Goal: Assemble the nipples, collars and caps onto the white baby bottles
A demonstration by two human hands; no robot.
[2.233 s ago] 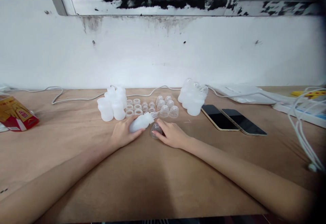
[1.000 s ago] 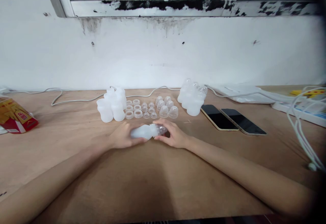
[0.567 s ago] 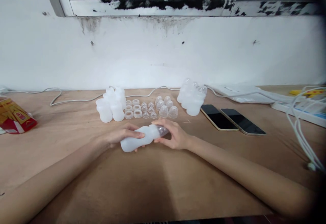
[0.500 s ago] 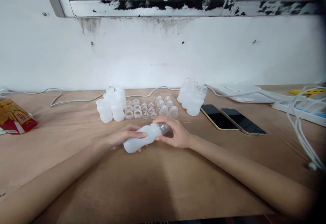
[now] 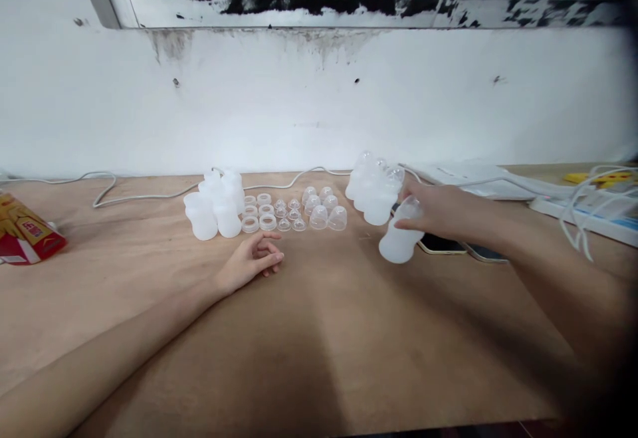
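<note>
Gripping tilted btl (image 5: 397, 245) in R hand (image 5: 433, 209), fingers round top; fingers of L hand (image 5: 252, 262) loose, half-curled.

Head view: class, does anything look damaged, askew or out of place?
The window frame looks damaged: ragged black patches interrupt its pale surface, and dark stains mark the wall underneath. The bottle tilts, but the right hand holds it.

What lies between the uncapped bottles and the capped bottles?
In the head view: collar rings, bottle nipples, clear dome caps, left to right; a white cable behind.
</note>
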